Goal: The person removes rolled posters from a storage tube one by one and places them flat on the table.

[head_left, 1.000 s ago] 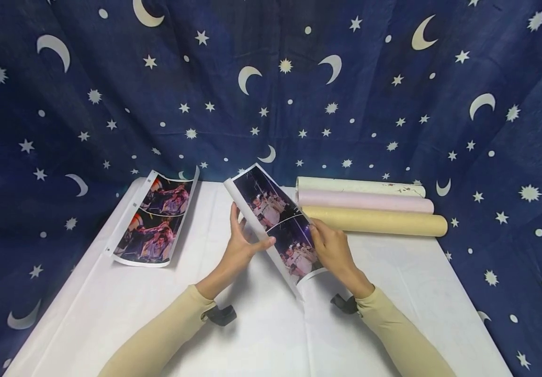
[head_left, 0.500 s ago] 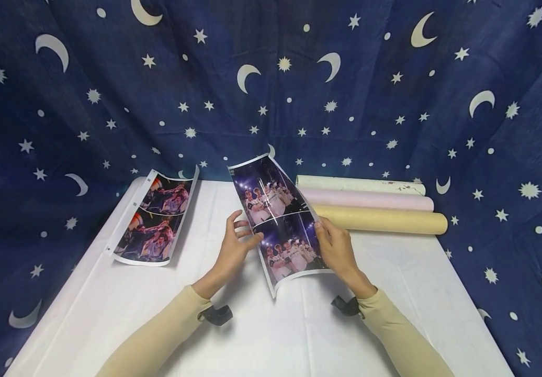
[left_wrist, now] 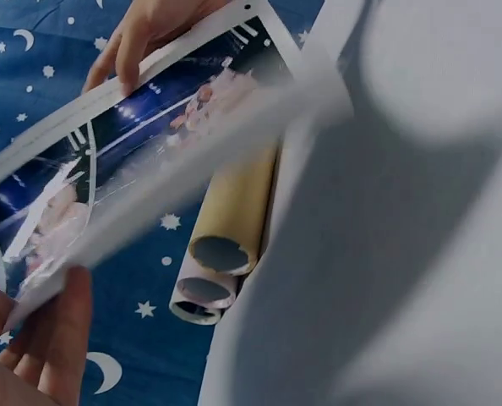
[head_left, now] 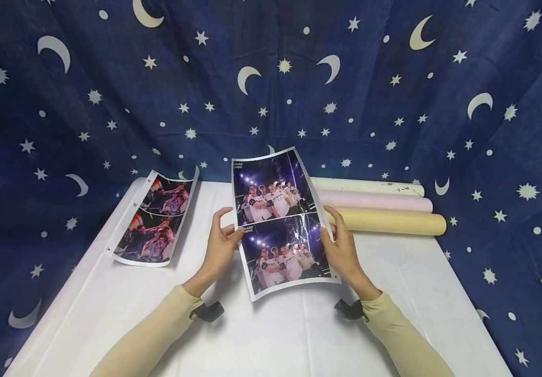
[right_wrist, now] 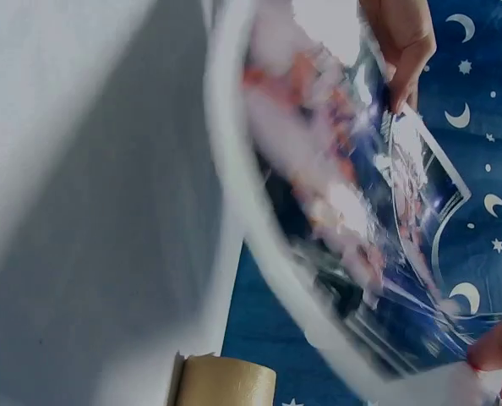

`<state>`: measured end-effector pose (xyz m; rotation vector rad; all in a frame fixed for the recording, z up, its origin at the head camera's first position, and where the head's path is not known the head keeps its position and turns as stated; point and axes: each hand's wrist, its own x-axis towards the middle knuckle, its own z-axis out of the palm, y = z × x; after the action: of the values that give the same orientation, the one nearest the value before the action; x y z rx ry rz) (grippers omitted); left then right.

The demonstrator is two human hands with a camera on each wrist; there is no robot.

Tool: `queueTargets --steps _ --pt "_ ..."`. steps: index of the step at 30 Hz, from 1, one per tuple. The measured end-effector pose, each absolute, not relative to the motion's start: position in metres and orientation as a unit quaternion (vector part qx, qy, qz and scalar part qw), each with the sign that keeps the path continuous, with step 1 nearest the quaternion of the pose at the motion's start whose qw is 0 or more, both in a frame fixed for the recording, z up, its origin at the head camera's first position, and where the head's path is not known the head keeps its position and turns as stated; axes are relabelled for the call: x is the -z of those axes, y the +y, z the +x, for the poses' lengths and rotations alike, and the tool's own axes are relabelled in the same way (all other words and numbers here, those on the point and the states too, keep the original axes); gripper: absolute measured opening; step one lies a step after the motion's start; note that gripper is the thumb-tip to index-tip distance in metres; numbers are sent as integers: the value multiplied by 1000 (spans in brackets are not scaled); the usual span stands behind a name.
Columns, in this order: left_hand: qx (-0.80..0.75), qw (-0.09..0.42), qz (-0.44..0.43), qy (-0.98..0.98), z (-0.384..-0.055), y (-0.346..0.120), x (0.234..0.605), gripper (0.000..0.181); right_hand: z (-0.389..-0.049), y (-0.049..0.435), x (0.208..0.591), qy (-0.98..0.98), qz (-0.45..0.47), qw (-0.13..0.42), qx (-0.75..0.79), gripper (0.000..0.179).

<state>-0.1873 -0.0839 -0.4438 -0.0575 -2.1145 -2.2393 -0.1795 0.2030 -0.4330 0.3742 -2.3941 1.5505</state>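
A glossy photo print (head_left: 275, 262) with two pictures of a group in white shirts, one above the other, is held up over the table. My left hand (head_left: 217, 250) pinches its left edge, thumb in front and fingers partly behind. The right edge is gripped by my right hand (head_left: 345, 255), also with the thumb on the front. In the left wrist view the print (left_wrist: 141, 118) bows in a curve between both hands. The right wrist view shows the print (right_wrist: 319, 169) blurred, the right thumb (right_wrist: 494, 345) at its corner.
On the left of the white table (head_left: 271, 340) lies another print (head_left: 155, 225), its edges curling up. Cream, pink and yellow paper rolls (head_left: 393, 221) lie side by side at the back right. A navy curtain (head_left: 271, 78) with moons and stars hangs behind.
The print has turned from a slant to nearly upright, its face now towards the head camera. My left hand has shifted slightly left along with its edge; the right hand has moved a little right.
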Motion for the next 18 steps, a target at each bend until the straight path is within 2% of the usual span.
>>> queueTargets --steps 3,7,10,18 --pt "720 41 -51 -691 -187 -88 442 65 -179 204 434 -821 145 132 -536 64" --pt "705 60 -82 -701 -187 -93 440 65 -179 204 435 -846 170 141 -485 66" --pt "686 76 -88 -718 -188 -96 441 66 -180 204 436 -856 185 126 -467 67" --pt "611 108 -110 -776 -189 -101 444 44 -184 207 442 -856 199 81 -471 71"
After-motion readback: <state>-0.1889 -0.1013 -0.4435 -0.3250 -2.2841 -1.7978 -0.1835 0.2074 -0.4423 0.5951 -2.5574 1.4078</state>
